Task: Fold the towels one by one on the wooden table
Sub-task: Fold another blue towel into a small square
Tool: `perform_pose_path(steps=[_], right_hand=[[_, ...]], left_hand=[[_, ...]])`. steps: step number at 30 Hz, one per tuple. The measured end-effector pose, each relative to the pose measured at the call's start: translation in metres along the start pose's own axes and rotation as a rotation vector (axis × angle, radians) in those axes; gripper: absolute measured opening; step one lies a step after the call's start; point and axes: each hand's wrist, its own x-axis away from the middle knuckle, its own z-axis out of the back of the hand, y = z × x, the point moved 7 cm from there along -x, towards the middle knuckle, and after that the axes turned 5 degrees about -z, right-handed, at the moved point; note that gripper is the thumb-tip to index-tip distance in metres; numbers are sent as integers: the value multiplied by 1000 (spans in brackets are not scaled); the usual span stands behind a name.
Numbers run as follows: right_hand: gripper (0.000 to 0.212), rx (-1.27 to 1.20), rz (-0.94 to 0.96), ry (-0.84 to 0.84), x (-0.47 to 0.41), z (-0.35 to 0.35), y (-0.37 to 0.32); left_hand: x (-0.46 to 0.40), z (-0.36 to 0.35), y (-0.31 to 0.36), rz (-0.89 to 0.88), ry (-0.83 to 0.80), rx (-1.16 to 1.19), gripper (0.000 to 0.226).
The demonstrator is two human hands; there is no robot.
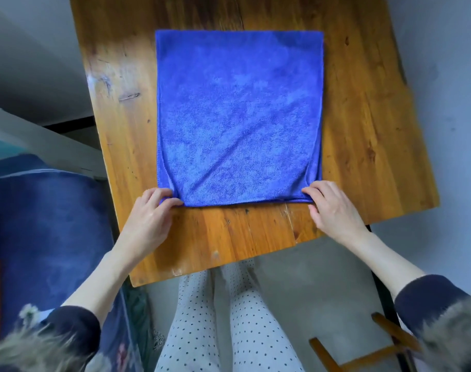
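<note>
**Both hands pinching the near corners of the blue towel**

At nine o'clock from the table we saw a dark blue fabric mass [49, 232], well apart from the work and lying off the tabletop.

Our left hand [148, 224] came in from seven o'clock. Its fingers were closed on the towel's near-left corner, thumb on top, with a little cloth bunched under the fingertips.

The blue towel [239, 116] lay flat in the middle of the wooden table [363, 130], reaching from twelve o'clock down to six o'clock. Its near edge sat on the wood short of the table's near rim. Shallow creases ran from both near corners up into the cloth. At the near edge a second layer showed underneath, so it seemed doubled, though we could not be sure.

Our right hand [333, 208] came in from five o'clock and gripped the near-right corner in the same way.

At five o'clock, on the floor, stood a wooden frame [368, 353], only partly in view.
</note>
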Motion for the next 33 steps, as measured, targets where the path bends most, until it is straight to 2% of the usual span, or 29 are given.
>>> perform_pose_path(steps=[6, 10, 12, 16, 19, 22, 27, 33], right_hand=[[46, 15, 15, 18, 1, -6, 6], [31, -39, -6, 36, -9, -3, 7], [23, -135, -88, 45, -13, 3, 11], [20, -383, -321, 109, -19, 35, 24], [21, -522, -448, 189, -30, 80, 34], [24, -632, -491, 221, -48, 134, 37], [28, -754, -433, 313, -71, 246, 24], [21, -876, -318, 374, -84, 363, -6]], left_hand=[[-4, 4, -3, -14, -11, -67, 29], [-12, 8, -3, 13, 14, -58, 24], [-14, 11, -6, 42, 32, -9, 21], [-17, 38, -11, 169, 104, 129, 17], [-26, 81, -12, 247, 196, 226, 15], [-45, 139, -5, 259, 298, 264, 16], [-74, 261, 22, 193, 486, 259, 15], [-83, 386, 48, 101, 604, 261, 12]])
